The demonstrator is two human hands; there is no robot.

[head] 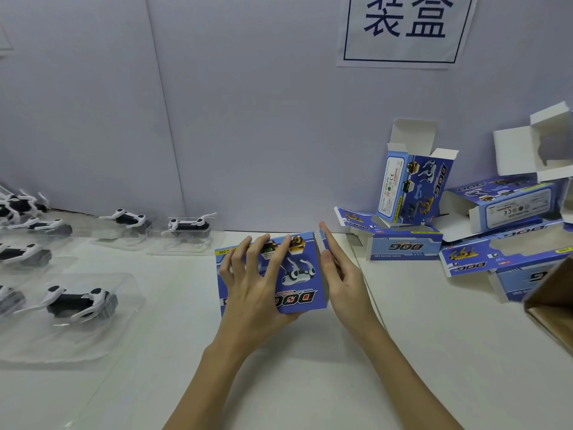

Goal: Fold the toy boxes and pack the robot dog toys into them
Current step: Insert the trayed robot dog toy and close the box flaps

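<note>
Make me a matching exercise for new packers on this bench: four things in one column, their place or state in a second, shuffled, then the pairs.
Things:
1. blue box
2. upright box
3. robot dog toys
4. paper sign

Place or state:
A. on the wall, top right
B. in clear trays on the left of the table
C. held between the left hand and the right hand
D. standing against the wall, top flaps open

Pairs: 1-C, 2-D, 3-B, 4-A
</note>
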